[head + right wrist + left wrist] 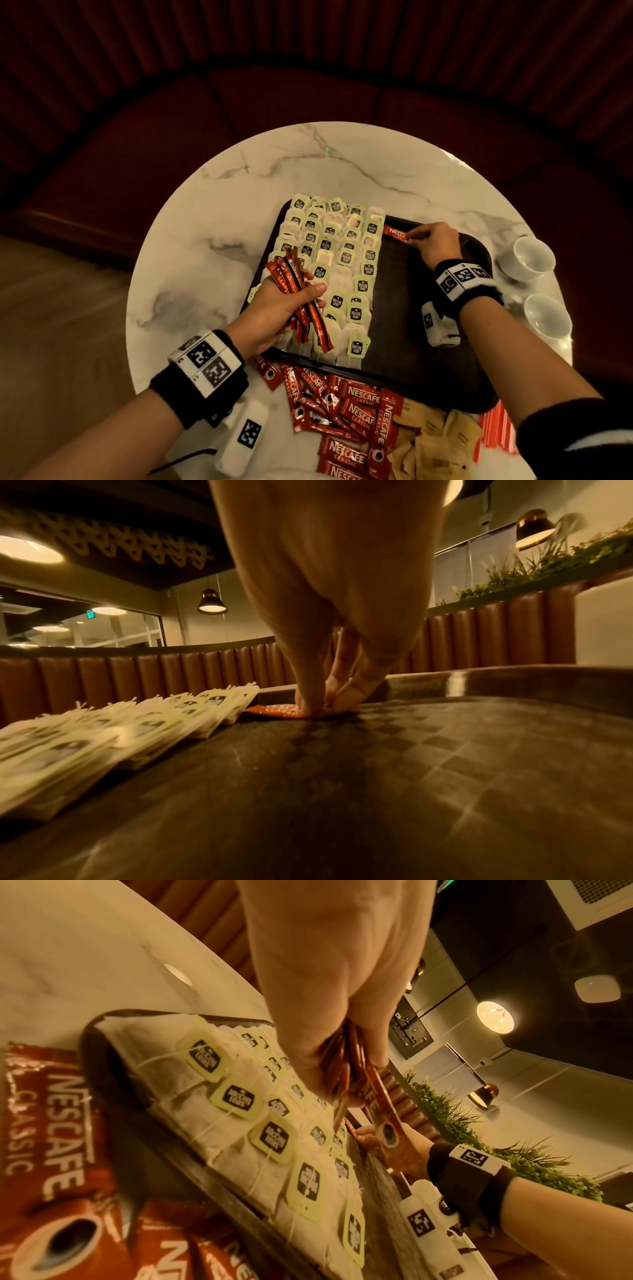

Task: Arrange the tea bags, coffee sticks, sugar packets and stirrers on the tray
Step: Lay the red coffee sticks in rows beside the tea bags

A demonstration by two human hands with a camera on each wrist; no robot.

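- Head view: The dark tray [424, 346] sits on the round marble tabletop [239, 178]. This tray is our landmark. Tea bags [329, 260] fill the left part of the tray in neat rows, likely so the bare right part is saved for the other things.
- The right hand [435, 241] pinches the end of one coffee stick [396, 233] at the far edge of the tray, just beside the tea bags. It looks like the first stick of a new row, set next to the tea so the row starts straight.
- The left hand [291, 301] is wrapped around a bunch of coffee sticks [301, 298] over the tea bags, probably kept close so the other hand can take one at a time.
- More loose coffee sticks [346, 414], brown sugar packets [435, 438] and red stirrers [496, 431] wait on the tabletop at the near side of the tray. Two white cups [529, 257] stand to the right of the tray.
- Left wrist view: The fingers [318, 1053] curl tight round the bunch of sticks above the tea bags on the tray.
- Right wrist view: The fingertips [310, 704] press the one stick flat on the tray floor, touching it, near the far rim.
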